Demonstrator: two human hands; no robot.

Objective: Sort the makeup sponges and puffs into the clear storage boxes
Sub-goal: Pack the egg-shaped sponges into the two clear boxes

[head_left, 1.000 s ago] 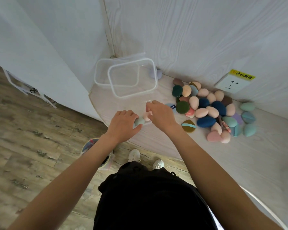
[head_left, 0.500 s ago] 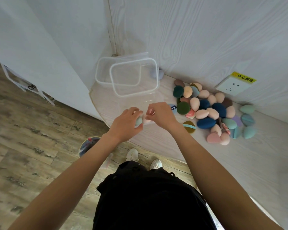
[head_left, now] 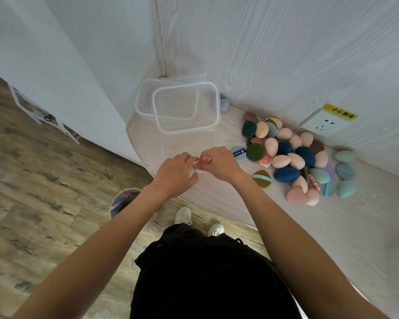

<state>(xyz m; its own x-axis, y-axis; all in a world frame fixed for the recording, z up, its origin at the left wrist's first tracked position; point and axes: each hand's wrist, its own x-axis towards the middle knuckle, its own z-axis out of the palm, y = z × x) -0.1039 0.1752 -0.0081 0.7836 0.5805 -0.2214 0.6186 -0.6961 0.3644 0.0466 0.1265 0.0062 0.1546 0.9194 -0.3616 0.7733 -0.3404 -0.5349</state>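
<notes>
Left hand gripped a pale teal sponge; right hand pinched a pink sponge, both just above the bench edge. Sponge pile lay at 3 o'clock. Clear boxes at 12 o'clock held nothing. Judged step: carrying picked pieces; next, release one into each box.

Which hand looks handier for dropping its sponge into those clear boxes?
Probably the left hand: it holds a pale teal sponge and sits nearer the clear plastic boxes. The right hand, pinching a pink sponge, is closer to the sponge pile.
</notes>
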